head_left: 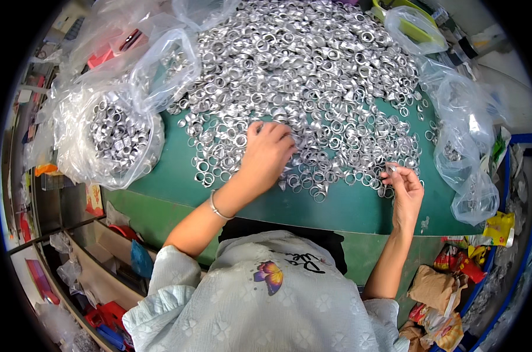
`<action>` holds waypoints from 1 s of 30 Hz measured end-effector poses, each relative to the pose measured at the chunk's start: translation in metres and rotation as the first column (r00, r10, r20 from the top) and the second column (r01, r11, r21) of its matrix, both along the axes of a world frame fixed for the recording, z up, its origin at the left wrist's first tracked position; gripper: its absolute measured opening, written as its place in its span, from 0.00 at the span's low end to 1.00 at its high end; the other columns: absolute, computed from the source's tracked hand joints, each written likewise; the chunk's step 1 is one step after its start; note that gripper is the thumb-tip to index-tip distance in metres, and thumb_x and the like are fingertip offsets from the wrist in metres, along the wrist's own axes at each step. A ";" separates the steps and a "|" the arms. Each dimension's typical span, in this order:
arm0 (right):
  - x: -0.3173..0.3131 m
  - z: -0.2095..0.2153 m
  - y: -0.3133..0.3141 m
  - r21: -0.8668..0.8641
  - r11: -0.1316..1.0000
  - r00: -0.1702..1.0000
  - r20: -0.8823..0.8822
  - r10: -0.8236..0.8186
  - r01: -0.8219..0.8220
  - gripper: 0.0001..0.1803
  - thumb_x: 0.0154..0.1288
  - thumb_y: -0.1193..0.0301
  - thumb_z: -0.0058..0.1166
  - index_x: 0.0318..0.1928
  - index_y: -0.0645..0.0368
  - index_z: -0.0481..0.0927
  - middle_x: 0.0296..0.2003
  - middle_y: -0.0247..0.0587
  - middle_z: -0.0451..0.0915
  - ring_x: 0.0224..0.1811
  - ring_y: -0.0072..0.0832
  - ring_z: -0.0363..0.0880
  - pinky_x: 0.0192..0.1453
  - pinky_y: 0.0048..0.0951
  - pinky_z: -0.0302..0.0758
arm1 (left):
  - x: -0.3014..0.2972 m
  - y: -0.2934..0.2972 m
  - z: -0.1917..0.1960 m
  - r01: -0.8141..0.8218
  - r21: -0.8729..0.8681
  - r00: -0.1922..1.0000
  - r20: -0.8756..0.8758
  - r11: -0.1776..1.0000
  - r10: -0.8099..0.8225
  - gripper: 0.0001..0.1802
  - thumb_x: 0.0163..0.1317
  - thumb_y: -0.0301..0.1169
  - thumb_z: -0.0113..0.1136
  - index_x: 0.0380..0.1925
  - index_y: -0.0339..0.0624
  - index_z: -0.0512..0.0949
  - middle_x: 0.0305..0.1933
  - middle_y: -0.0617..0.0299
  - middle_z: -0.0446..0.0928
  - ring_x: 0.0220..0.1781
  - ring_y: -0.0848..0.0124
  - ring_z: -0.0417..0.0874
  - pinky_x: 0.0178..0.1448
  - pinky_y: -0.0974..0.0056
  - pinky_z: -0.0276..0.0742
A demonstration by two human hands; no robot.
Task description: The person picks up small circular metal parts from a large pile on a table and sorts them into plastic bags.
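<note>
A large heap of silver metal rings (295, 64) covers the far and middle part of a green tabletop (359, 214) and thins out into loose rings toward me. My left hand (269, 154) is over the near middle of the spread, its fingers curled down among the rings. What its fingertips hold is hidden behind the hand. At the right edge of the spread, my right hand (408, 190) is raised with thumb and fingers pinched together. A small silver ring (392, 168) shows between those fingertips.
On the left stands a clear plastic bag (120, 132) with more silver pieces in it. Another clear bag (468, 146) lies along the right edge, near a yellow-green basket (415, 26). Shelves (90, 258) flank the left; snack packets (500, 229) and a brown paper bag (436, 287) sit at right.
</note>
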State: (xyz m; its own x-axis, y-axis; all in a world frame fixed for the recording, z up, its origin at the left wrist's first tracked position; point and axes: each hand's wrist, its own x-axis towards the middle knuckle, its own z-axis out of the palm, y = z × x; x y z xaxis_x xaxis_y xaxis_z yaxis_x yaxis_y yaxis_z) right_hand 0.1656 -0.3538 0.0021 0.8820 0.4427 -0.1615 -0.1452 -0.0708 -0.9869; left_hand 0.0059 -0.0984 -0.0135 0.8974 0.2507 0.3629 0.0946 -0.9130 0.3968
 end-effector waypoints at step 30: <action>-0.010 -0.002 0.006 0.229 0.959 0.985 -0.070 -0.155 0.167 0.14 0.64 0.76 0.52 0.21 0.58 0.68 0.21 0.30 0.66 0.19 0.14 0.59 0.19 0.18 0.55 | 0.090 -0.047 0.016 0.292 -0.119 0.956 0.040 0.949 -0.289 0.22 0.55 0.27 0.59 0.52 0.39 0.71 0.58 0.52 0.68 0.59 0.55 0.69 0.61 0.55 0.64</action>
State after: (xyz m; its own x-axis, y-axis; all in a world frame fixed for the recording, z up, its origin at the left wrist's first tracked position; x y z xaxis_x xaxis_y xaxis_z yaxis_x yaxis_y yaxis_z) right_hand 0.1557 -0.3477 0.0003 0.9381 0.3260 -0.1171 -0.1861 0.1891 -0.9641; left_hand 0.0959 -0.1453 0.0025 0.9303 0.0242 0.3660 -0.1773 -0.8439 0.5064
